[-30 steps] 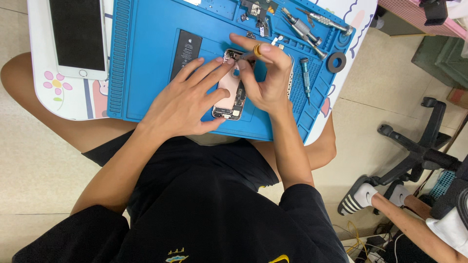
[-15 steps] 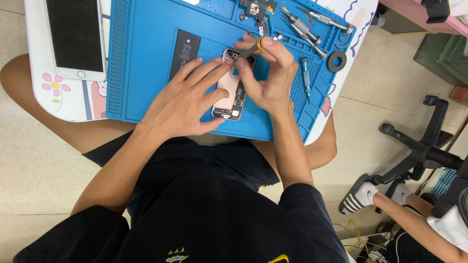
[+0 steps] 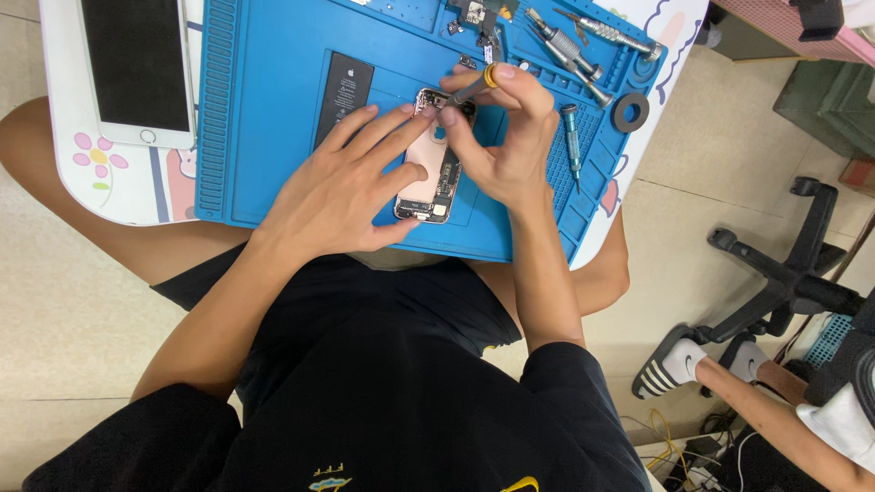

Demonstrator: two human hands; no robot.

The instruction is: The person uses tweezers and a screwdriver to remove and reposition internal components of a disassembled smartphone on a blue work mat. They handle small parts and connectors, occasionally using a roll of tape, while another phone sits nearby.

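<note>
The left hand [image 3: 342,187] lies flat with fingers spread, pressing down an opened phone [image 3: 428,159] on the blue mat [image 3: 264,118] at upper centre of the frame. The right hand [image 3: 506,137], wrist bent, pinches a small screwdriver [image 3: 469,88] whose tip meets the phone's top end.

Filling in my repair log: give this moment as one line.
left hand: steadies opened phone | right hand: holds screwdriver, tip at phone's top end | base: blue mat
</note>
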